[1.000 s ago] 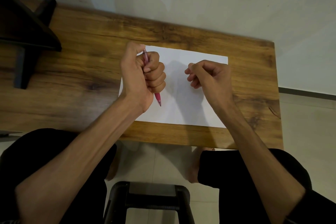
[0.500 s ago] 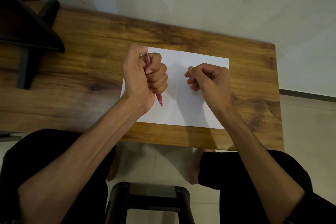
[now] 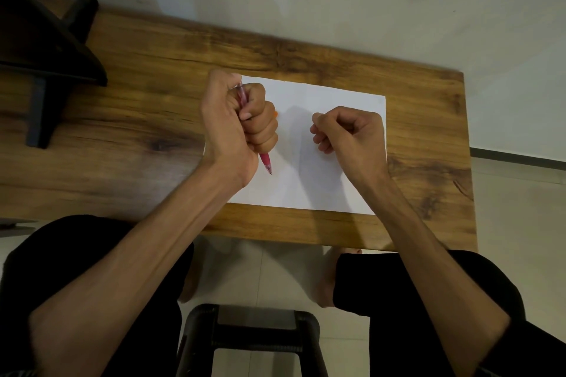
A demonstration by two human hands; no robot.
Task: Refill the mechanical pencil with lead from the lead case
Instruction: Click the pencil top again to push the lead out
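Observation:
My left hand (image 3: 235,125) is closed in a fist around a pink mechanical pencil (image 3: 266,161). The pencil's tip points down toward the white paper (image 3: 321,95), and my thumb rests on its top end. A small orange thing (image 3: 276,114) peeks out beside my left fingers; I cannot tell what it is. My right hand (image 3: 352,135) hovers over the right half of the paper with its fingers curled in; whether it holds anything is hidden. No lead case shows as such.
The paper lies on a wooden table (image 3: 137,131) against a pale wall. A dark stand (image 3: 39,49) occupies the table's far left. A black stool (image 3: 254,333) is below the near edge, between my knees.
My left thumb has come down onto the pencil's top end. Both hands stay almost where they were.

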